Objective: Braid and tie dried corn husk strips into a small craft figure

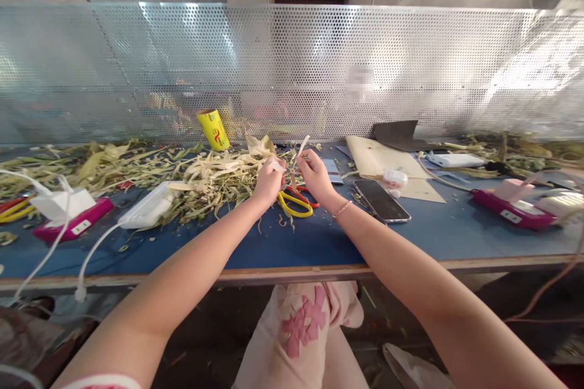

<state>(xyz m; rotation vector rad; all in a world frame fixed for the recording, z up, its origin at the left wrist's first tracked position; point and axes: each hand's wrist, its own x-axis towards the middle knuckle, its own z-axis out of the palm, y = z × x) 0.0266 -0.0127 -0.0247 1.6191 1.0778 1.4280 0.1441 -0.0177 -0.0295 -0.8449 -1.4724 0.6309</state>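
Note:
My left hand [269,182] is closed in a pinch on a pale dried husk strip [277,166] above the blue table. Just beside it, my right hand [316,175] pinches another pale strip [304,144], whose end sticks up past the fingers. Whether the two pieces are joined between the hands cannot be made out. Below the hands lie yellow-handled scissors [296,213] and a red-orange handle [310,197], their blades mostly hidden. A heap of dried husks and shreds [219,179] spreads left of my left hand.
A yellow cardboard tube [213,129] stands tilted by the perforated metal screen [301,73]. To the right are a phone [382,200], a small white case [395,179] and brown paper [378,161]. Magenta power strips [511,209] with cables sit on both sides, near a white power bank [148,205].

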